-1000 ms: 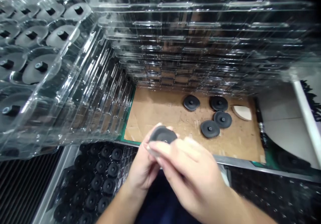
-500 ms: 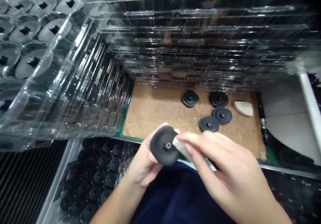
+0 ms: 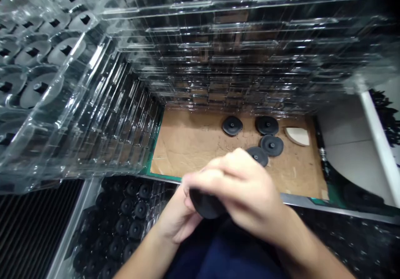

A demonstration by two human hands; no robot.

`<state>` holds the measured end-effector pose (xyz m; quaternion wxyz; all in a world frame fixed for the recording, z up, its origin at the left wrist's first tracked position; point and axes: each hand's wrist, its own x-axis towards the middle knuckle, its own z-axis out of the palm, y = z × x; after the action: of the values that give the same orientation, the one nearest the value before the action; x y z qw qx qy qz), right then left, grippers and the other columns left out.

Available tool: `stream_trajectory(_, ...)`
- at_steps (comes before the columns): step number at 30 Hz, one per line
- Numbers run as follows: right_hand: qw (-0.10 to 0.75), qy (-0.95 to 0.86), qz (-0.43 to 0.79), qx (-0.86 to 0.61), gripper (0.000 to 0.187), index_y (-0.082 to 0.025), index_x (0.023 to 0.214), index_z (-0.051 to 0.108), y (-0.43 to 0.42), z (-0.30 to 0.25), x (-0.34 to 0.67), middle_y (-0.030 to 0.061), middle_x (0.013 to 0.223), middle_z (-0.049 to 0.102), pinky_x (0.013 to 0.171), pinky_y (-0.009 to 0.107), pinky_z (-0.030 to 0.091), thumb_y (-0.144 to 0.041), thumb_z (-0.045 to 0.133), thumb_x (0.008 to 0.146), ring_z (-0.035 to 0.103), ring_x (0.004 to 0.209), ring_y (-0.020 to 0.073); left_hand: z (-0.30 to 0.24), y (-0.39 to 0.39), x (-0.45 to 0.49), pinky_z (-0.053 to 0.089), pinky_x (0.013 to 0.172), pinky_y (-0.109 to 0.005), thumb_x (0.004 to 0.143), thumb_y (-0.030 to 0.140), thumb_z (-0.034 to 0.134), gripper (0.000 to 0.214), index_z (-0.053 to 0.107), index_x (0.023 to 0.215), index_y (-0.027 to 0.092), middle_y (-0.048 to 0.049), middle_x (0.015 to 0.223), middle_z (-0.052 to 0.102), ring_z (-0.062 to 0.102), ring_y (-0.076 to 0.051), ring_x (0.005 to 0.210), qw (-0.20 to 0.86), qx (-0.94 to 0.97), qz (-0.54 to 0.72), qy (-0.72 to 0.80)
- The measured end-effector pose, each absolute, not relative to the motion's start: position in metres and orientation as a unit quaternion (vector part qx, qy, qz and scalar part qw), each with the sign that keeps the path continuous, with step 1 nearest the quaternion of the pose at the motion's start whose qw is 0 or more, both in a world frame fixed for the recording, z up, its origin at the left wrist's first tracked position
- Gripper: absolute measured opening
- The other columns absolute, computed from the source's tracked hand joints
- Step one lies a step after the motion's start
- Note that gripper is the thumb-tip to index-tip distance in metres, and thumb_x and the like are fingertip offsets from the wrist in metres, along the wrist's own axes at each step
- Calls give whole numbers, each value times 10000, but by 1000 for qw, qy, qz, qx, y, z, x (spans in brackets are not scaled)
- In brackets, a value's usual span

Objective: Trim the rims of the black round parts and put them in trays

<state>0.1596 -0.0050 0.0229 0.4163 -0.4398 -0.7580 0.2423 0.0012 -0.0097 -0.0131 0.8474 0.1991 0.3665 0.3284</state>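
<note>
My left hand (image 3: 176, 216) is closed round the edge of a black rounded disc (image 3: 206, 206), just in front of my body. Across the disc's upper side lies my right hand (image 3: 250, 191), fingers bent and blurred by motion. The off-white pad that it gripped half a second ago is now hidden beneath the fingers. Beyond my hands, similar black discs with small central stems lie on a cardboard sheet (image 3: 181, 141): one disc (image 3: 232, 125) apart, others (image 3: 271, 145) grouped at its right. An off-white wedge-shaped pad (image 3: 298, 136) rests beside that group.
Tall stacks of clear plastic trays (image 3: 212, 58) wall in the back and left of the cardboard. Below left, another tray (image 3: 125, 218) holds many black discs. Dark ribbed slats (image 3: 34, 225) fill the lower left corner. A white rail (image 3: 379, 141) stands at the right.
My right hand has swept left over the disc, covering its stem and upper edge. The disc sits slightly lower and is tilted differently. The view has shifted a little.
</note>
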Motion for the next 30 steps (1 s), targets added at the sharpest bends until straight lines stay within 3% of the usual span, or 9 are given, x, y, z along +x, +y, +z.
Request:
stream_trajectory(4, 439, -575, 329, -608, 223, -222, 1052, 684, 11, -15, 170, 32, 1021, 704, 787, 282, 488, -250, 507, 920, 635, 915, 157, -14, -10, -1, 536, 816, -259, 627, 386, 814, 557, 647, 1141, 247, -41, 1079, 725, 694, -211, 955, 888, 133, 323, 298)
stream_trajectory(7, 388, -562, 381, -623, 213, -225, 1007, 711, 14, -56, 166, 36, 964, 698, 785, 302, 518, -256, 552, 869, 651, 891, 177, -12, -9, -2, 544, 822, -270, 624, 372, 818, 592, 627, 1173, 259, -42, 1090, 726, 694, -226, 978, 902, 84, 318, 280)
stream_trajectory(10, 364, -560, 380, -640, 269, -195, 1060, 697, 4, -85, 155, 90, 1088, 630, 778, 349, 527, -234, 576, 823, 642, 836, 186, -11, -9, -3, 540, 861, -296, 645, 422, 788, 614, 604, 1212, 276, -34, 1084, 725, 685, -239, 1010, 909, 63, 316, 263)
stream_trajectory(12, 370, -546, 373, -653, 314, -171, 1123, 661, -4, -91, 150, 124, 1171, 568, 750, 358, 532, -252, 552, 840, 620, 752, 161, -13, -10, -6, 543, 855, -293, 674, 468, 747, 592, 603, 1214, 273, -35, 1082, 724, 688, -235, 1003, 915, 52, 317, 244)
stream_trajectory(16, 403, -529, 378, -644, 290, -186, 1111, 655, -15, -76, 154, 105, 1118, 584, 638, 312, 530, -289, 522, 874, 535, 582, 101, -14, -11, -10, 558, 770, -267, 723, 551, 664, 587, 605, 1199, 214, -69, 1078, 710, 705, -223, 928, 922, 45, 303, 238)
stream_trajectory(19, 428, -526, 392, -622, 235, -204, 1023, 691, -19, -61, 161, 85, 1045, 642, 612, 283, 519, -295, 535, 873, 593, 664, 131, -14, -10, -10, 563, 708, -289, 815, 549, 564, 572, 481, 1322, 297, -62, 1106, 683, 711, -215, 871, 906, 83, 315, 269)
stream_trajectory(22, 443, -516, 403, -612, 195, -209, 939, 710, -24, -55, 165, 74, 966, 677, 653, 276, 522, -290, 548, 869, 641, 855, 182, -17, -11, -9, 533, 830, -356, 807, 438, 635, 732, 263, 1435, 375, -48, 1154, 649, 673, -215, 937, 834, 243, 372, 327)
stream_trajectory(25, 449, -499, 406, -620, 172, -213, 941, 707, -33, -53, 168, 70, 961, 679, 638, 266, 516, -274, 563, 868, 639, 831, 172, -23, -14, -11, 386, 1047, -410, 726, 175, 739, 986, 121, 1475, 345, -77, 1240, 595, 556, -253, 1163, 675, 490, 394, 385)
stream_trajectory(30, 473, -471, 406, -625, 144, -245, 965, 694, -48, -42, 172, 36, 874, 659, 646, 244, 511, -267, 583, 877, 606, 744, 134, -26, -15, -15, 398, 1031, -443, 669, -20, 720, 1120, 55, 1451, 430, -67, 1304, 543, 545, -253, 1184, 511, 679, 382, 364)
